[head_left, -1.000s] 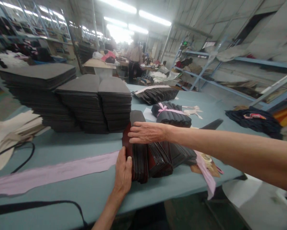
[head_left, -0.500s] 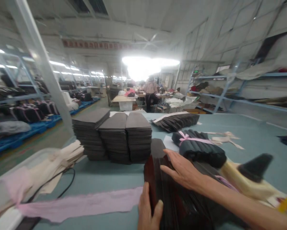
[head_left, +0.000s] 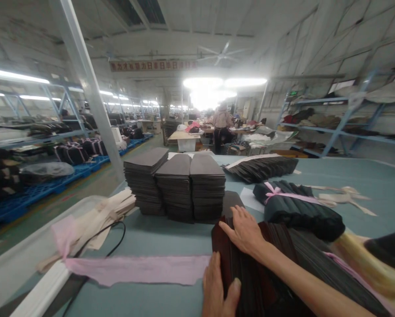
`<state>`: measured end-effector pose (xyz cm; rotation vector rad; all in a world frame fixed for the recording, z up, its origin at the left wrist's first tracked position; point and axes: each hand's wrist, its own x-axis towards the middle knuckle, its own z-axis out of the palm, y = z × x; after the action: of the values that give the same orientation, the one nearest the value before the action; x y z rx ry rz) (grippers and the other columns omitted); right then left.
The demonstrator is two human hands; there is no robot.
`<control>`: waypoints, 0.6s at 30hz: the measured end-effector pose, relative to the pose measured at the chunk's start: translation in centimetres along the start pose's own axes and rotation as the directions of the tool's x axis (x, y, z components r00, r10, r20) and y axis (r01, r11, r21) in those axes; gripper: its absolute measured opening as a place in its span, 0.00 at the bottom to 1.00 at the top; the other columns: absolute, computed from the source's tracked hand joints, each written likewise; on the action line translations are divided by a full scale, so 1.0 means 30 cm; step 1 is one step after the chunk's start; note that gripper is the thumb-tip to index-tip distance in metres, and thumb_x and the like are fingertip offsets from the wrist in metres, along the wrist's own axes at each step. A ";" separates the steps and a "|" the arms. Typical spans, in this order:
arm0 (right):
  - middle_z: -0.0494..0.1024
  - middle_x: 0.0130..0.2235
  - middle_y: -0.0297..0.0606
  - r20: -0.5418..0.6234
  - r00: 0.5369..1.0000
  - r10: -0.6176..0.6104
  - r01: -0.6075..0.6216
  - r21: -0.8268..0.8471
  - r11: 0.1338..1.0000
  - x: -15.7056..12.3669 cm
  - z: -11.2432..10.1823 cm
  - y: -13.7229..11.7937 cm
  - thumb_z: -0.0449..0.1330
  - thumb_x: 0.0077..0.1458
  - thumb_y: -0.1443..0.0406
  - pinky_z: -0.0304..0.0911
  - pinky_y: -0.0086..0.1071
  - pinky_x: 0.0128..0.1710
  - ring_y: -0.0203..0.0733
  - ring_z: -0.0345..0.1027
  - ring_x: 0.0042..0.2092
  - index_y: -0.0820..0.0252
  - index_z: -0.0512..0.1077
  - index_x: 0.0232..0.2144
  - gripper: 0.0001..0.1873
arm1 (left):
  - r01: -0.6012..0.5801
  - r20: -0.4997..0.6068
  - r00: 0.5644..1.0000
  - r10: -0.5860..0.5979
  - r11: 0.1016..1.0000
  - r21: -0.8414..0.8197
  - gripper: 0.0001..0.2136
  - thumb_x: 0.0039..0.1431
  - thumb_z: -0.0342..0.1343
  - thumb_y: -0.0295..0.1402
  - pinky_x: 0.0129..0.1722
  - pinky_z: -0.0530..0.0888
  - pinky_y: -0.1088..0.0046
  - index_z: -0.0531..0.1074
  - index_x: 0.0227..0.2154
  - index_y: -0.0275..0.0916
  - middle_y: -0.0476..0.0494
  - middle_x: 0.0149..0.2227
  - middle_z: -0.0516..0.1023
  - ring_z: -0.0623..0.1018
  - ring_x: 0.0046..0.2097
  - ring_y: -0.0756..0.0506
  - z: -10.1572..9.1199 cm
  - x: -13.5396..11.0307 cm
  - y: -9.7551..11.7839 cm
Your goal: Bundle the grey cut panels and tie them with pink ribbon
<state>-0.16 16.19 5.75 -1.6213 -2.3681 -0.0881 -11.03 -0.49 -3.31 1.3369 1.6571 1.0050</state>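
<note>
A bundle of dark, thin panels with reddish-brown glossy faces (head_left: 238, 266) lies at the near middle of the table. My left hand (head_left: 217, 288) grips its near left edge, thumb apart from the fingers. My right hand (head_left: 246, 231) rests flat over its far end, fingers stretched out and thumb spread. Just beyond the fingertips a grey panel (head_left: 232, 200) lies beside three tall stacks of grey panels (head_left: 207, 198). From the left, a pink fabric strip (head_left: 141, 269) runs across the table, its end close to my left hand.
To the right lies a dark bundle (head_left: 303, 215) tied with pink ribbon. Behind it fans a row of dark pieces (head_left: 263, 167). Cream strips (head_left: 114, 207) and a black cord (head_left: 123, 235) lie left. A person (head_left: 222, 125) stands farther back; shelving (head_left: 332, 132) lines the right.
The view has swung left, so everything sits farther right in the picture. My right hand has shifted nearer along the bundle, uncovering more of the grey panel. My left hand keeps its place on the edge.
</note>
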 end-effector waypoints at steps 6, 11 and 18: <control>0.69 0.65 0.65 -0.046 0.998 0.050 -0.042 0.171 0.984 0.028 0.006 -0.007 0.53 0.67 0.54 0.58 0.53 0.66 0.64 0.62 0.68 0.74 0.68 0.63 0.32 | -0.066 -0.011 0.998 0.066 0.998 0.017 0.36 0.69 0.46 0.47 0.76 0.45 0.57 0.52 0.74 0.32 0.34 0.76 0.50 0.49 0.77 0.40 0.010 0.007 -0.016; 0.68 0.65 0.64 -0.051 0.997 0.053 -0.041 0.200 0.979 0.026 0.004 -0.001 0.55 0.67 0.53 0.59 0.54 0.65 0.63 0.60 0.68 0.72 0.67 0.63 0.32 | -0.172 -0.087 0.980 0.177 0.983 0.065 0.33 0.72 0.44 0.44 0.76 0.47 0.48 0.54 0.72 0.28 0.29 0.76 0.50 0.51 0.77 0.36 0.032 0.017 -0.046; 0.67 0.66 0.65 -0.019 0.998 0.051 -0.043 0.291 0.956 0.013 -0.025 0.003 0.57 0.66 0.52 0.55 0.55 0.67 0.64 0.58 0.69 0.75 0.65 0.63 0.34 | -0.150 0.026 0.988 0.149 0.989 0.014 0.36 0.72 0.44 0.49 0.75 0.48 0.44 0.47 0.74 0.33 0.31 0.77 0.49 0.50 0.77 0.35 -0.001 0.010 -0.032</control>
<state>-0.07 16.45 6.56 -1.5227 -2.1970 0.2363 -11.45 -0.34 -4.19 1.4961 1.5673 1.0592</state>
